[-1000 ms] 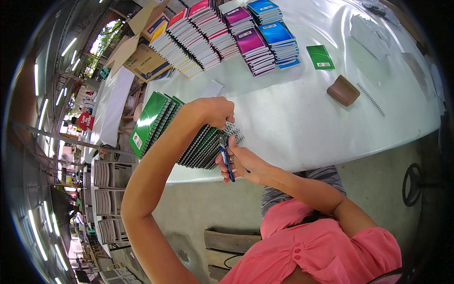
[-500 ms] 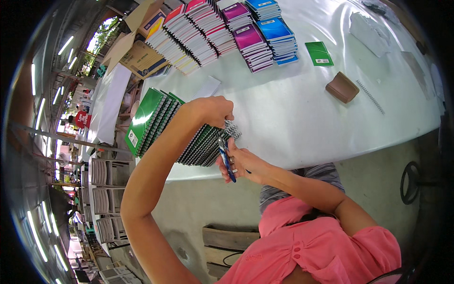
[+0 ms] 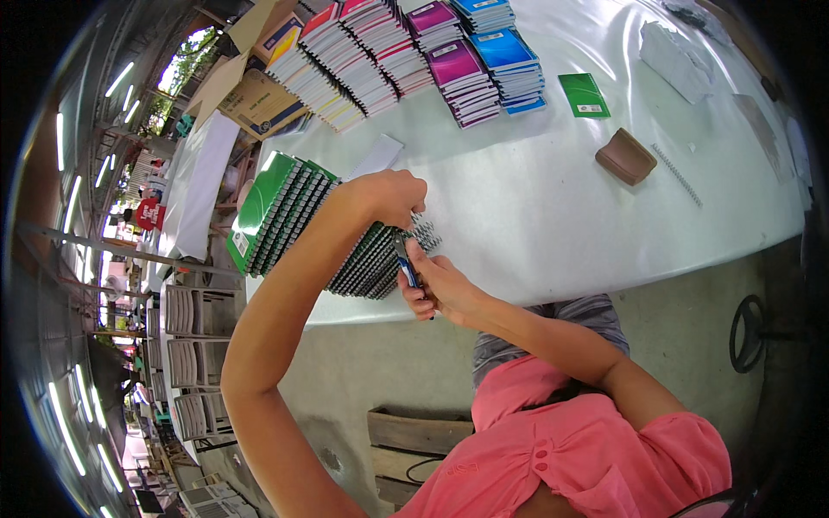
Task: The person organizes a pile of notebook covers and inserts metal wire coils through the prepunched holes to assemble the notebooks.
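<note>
A white table (image 3: 553, 207) is seen in a long lit hall, the green notebooks (image 3: 294, 216) lined at its near edge being gripped at their spirals by the left hand (image 3: 393, 194), blue pliers (image 3: 406, 266) clenched in the right hand (image 3: 440, 289), tips hidden.

White table (image 3: 535, 207) bears notebook stacks (image 3: 380, 52), brown pouch (image 3: 626, 156).

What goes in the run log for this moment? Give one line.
left hand: steadies spiral notebook row | right hand: grips blue-handled tool at the coils | white table | brown pouch apart
</note>
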`<action>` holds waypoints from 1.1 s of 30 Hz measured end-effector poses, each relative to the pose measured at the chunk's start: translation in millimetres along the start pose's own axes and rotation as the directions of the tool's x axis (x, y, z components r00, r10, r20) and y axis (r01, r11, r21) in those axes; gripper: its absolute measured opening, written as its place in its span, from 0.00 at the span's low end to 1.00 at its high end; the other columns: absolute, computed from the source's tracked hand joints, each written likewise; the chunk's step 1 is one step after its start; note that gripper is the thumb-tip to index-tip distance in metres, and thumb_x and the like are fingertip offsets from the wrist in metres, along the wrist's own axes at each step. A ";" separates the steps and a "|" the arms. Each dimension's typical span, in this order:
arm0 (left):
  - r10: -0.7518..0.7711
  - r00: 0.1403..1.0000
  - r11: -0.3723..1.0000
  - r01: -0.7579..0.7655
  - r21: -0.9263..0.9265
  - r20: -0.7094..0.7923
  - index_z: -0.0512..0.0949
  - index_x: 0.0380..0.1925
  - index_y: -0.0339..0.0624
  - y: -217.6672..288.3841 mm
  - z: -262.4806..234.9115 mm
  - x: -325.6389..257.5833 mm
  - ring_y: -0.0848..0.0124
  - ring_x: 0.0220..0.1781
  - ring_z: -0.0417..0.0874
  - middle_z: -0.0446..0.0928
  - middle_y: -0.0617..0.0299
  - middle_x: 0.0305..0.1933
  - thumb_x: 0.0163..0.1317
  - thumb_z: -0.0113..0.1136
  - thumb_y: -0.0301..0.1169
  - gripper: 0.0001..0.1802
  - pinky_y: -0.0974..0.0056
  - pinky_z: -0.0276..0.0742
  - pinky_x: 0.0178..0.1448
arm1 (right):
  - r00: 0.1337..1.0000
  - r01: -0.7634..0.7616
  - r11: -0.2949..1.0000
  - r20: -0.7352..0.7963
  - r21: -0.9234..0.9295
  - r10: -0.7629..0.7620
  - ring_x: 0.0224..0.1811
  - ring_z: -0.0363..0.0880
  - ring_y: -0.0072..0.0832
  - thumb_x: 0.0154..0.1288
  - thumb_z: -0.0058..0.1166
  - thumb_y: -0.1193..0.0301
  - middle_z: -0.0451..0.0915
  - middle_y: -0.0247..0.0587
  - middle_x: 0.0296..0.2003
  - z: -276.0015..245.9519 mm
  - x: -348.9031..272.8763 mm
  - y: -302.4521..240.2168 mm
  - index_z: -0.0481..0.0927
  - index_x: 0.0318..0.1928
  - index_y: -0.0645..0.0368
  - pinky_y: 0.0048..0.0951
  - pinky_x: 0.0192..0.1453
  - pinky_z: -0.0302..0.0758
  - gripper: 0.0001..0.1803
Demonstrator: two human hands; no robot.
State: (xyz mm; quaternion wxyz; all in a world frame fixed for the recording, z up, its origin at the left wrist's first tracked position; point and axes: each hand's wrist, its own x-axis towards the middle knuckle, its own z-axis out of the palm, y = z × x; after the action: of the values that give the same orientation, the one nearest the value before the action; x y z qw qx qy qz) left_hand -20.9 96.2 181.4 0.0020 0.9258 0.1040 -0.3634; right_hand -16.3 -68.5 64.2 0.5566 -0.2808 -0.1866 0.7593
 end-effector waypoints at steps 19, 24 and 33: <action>0.009 0.994 0.999 -0.004 -0.045 0.104 0.80 0.52 0.35 -5.1 1.6 12.8 0.50 0.60 0.78 0.73 0.48 0.64 0.51 0.63 0.27 0.24 0.56 0.73 0.63 | 0.997 -0.066 0.996 0.033 -0.057 0.068 0.30 0.75 0.30 0.63 0.29 0.28 0.74 0.37 0.27 -15.7 -1.1 -0.8 0.75 0.38 0.60 0.35 0.38 0.76 0.44; -0.007 0.992 0.999 0.013 -0.049 0.123 0.75 0.58 0.31 -0.6 3.7 13.9 0.52 0.59 0.79 0.78 0.51 0.59 0.52 0.66 0.30 0.31 0.57 0.74 0.62 | 0.998 -0.060 0.997 0.021 -0.044 0.061 0.28 0.74 0.31 0.62 0.30 0.28 0.74 0.36 0.27 -18.4 4.3 0.2 0.75 0.37 0.60 0.35 0.37 0.76 0.44; 0.026 0.991 0.998 -0.018 -0.062 0.133 0.75 0.57 0.31 -6.4 10.3 23.4 0.54 0.58 0.80 0.80 0.52 0.57 0.49 0.68 0.29 0.32 0.59 0.74 0.62 | 0.998 -0.045 0.998 -0.043 -0.040 0.043 0.25 0.72 0.29 0.63 0.31 0.28 0.71 0.34 0.24 -8.8 -1.1 3.8 0.75 0.36 0.59 0.33 0.31 0.72 0.43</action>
State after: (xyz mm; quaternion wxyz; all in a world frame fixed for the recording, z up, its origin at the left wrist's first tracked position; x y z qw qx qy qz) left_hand -12.3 106.0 158.5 0.0410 0.9000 0.1044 -0.4213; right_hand -13.4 -71.0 55.4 0.5377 -0.3119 -0.1842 0.7613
